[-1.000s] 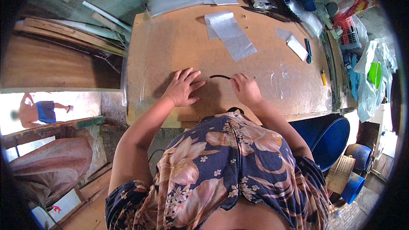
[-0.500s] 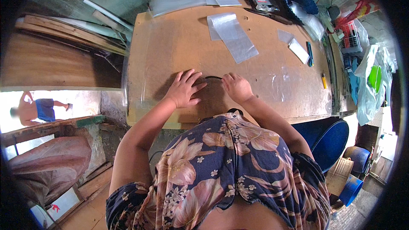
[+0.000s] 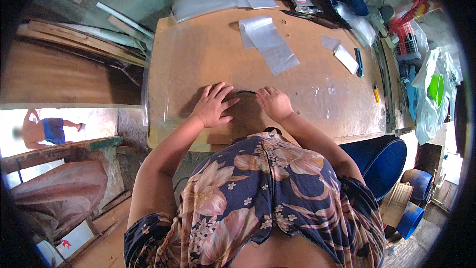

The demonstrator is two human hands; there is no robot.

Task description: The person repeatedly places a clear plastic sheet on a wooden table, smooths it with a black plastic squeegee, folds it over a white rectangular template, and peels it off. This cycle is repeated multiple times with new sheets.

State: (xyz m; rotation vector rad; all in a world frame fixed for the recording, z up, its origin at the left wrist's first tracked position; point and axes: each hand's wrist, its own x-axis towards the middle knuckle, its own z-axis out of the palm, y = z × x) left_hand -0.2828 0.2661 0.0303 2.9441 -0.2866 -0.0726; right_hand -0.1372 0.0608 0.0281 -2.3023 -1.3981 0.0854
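Right hand (image 3: 275,103) grips a thin black curved strip (image 3: 246,92). Left of the strip, the left hand (image 3: 212,107) is spread, palm down.

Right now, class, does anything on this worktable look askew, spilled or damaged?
Mildly, yes: the clear plastic piece lies slantwise on the worktable, out of line with its edges, far end doubled over. The dark strip at the right hand is bowed rather than straight. No spill shows.

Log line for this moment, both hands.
left hand: spread over brown wooden tabletop | right hand: touching thin curved black strip at its right
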